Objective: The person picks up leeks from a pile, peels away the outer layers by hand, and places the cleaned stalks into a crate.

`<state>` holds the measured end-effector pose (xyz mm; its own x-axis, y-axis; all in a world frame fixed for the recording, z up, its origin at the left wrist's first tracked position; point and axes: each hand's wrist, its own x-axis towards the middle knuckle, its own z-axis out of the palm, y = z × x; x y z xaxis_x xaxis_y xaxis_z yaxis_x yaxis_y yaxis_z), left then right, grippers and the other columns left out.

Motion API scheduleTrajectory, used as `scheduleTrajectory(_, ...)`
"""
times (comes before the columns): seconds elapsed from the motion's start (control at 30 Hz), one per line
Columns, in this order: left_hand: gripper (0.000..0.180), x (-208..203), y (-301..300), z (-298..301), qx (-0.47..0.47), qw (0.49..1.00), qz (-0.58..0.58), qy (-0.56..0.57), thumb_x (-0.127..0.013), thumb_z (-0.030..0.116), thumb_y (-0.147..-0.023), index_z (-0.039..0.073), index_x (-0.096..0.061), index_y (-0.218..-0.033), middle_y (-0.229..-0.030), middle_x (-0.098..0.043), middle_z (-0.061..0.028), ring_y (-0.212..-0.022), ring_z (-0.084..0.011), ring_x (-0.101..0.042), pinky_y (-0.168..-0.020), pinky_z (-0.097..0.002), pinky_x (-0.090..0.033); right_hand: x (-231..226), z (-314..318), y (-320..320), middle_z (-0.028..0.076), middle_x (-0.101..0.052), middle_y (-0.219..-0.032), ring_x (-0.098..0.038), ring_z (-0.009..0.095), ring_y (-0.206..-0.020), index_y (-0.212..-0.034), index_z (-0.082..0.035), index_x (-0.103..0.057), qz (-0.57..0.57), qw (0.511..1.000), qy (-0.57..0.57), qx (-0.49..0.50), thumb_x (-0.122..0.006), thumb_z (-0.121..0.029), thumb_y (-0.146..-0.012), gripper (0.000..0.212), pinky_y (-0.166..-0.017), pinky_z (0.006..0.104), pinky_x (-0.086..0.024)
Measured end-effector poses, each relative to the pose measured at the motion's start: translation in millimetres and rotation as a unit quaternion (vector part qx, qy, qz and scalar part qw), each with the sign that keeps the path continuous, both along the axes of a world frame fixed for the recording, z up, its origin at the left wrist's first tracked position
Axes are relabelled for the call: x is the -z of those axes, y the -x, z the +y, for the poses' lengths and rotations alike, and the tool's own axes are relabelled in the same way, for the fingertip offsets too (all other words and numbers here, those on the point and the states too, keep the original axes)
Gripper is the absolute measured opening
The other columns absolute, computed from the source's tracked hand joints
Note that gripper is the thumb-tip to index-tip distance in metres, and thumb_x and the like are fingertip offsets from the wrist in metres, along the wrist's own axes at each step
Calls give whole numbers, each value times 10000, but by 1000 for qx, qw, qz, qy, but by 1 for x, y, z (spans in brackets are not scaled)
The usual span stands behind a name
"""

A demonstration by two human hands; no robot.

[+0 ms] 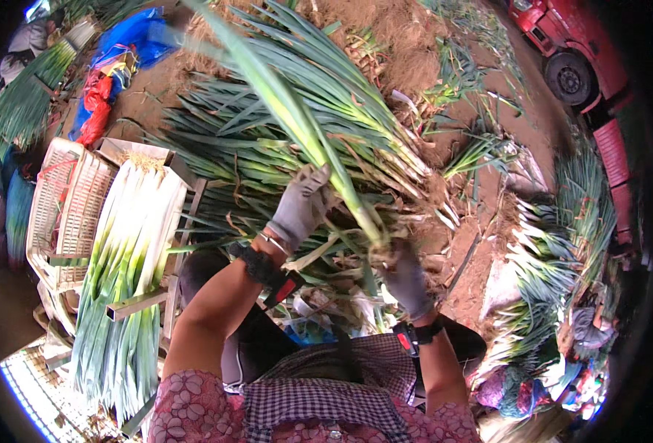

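My left hand (304,207), in a grey glove, is closed around the stalk of a large green onion (289,114). The onion slants across the middle, its leaves up and to the left, its root end down toward my right hand. My right hand (408,284), in a darker-looking glove, is at that root end; motion blurs its fingers, so their grip cannot be made out. Beneath and beyond the held onion lies a big pile of green onions (341,81) with dark green leaves. Peeled leaves and scraps (326,295) lie below my hands.
At left, trimmed white-stemmed onions (131,221) rest on a metal frame (138,303) beside a plastic basket (68,199). More onion bundles (533,258) lie at right. A red vehicle (585,52) stands far right; other people (588,328) are at the edges.
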<state>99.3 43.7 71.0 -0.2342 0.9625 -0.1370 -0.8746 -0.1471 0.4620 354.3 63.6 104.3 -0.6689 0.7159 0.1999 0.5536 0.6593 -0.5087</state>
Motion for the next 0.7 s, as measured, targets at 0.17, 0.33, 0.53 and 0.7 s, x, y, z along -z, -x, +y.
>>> scheduleTrajectory(0.17,195,-23,24,-17,-24,997,62,27,-611,146,-897,32,-553,-1045,-928,-632,-34,-784,-131,-620,-700,-280,-532,-8,-2,84,135,-639,-969,-623,295,-904,-1093,-39,-571,118,991,56,25,-768,-231,-731,454,-828,379,-498)
scheduleTrajectory(0.33,214,-29,31,-39,-39,995,94,9,-619,94,-882,-15,-558,-1056,-944,-632,-57,-812,-136,-606,-738,-260,-495,-17,-15,168,142,-661,-903,-636,249,-821,-1028,2,-593,201,953,225,22,-735,-192,-740,375,-743,348,-491)
scheduleTrajectory(0.53,276,-47,36,-67,-73,970,213,89,-683,170,-848,-36,-604,-1013,-797,-622,-16,-640,-98,-557,-559,-243,-448,-6,-55,179,80,-656,-880,-588,152,-764,-1002,25,-594,313,899,305,36,-668,-110,-776,274,-721,307,-473)
scheduleTrajectory(0.7,253,-37,60,-74,-172,933,258,182,-653,178,-867,-59,-606,-945,-761,-594,-55,-609,-135,-551,-568,-263,-472,-1,-91,163,96,-663,-763,-605,188,-650,-918,1,-612,188,937,293,-7,-701,-171,-788,232,-616,322,-488)
